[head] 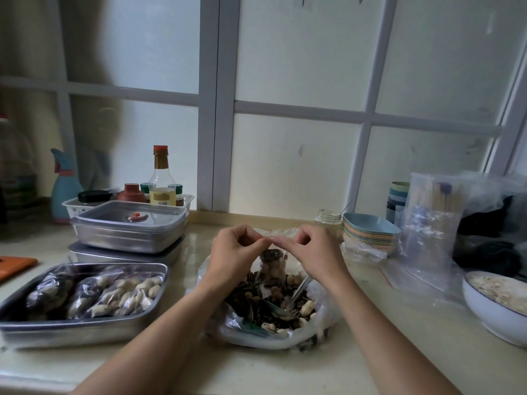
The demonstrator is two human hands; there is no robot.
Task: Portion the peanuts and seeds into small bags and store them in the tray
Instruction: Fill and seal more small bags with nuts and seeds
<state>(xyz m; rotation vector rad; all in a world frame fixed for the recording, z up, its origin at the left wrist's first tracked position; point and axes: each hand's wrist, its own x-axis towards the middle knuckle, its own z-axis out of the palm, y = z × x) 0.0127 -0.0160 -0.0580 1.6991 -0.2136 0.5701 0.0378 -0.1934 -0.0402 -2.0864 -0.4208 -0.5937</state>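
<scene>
Both hands are pinching the top edge of the small bag (pixel 273 265), left hand (pixel 236 252) and right hand (pixel 312 252) meeting there. It is hanging upright, long axis vertical (seeds over peanuts inside), above the big bag (pixel 256 339) of loose peanuts and seeds. Several filled bags (pixel 122 295) are lying in the tray (pixel 85 326).

The counter (pixel 256 372) is pale cream. Near its left edge the tray (pixel 85 329) is dull silver, and its filled bags (pixel 114 295) show tan and near-black. The big bag (pixel 325 312) at the front middle is clear, holding tan peanuts (pixel 306 307) and seeds (pixel 245 297) striped black and white (the small bag (pixel 272 265) shows the same mix). Toward the back right, stacked bowls (pixel 368 232) are banded blue, peach and green. A board (pixel 14 266) at the left edge is orange.
</scene>
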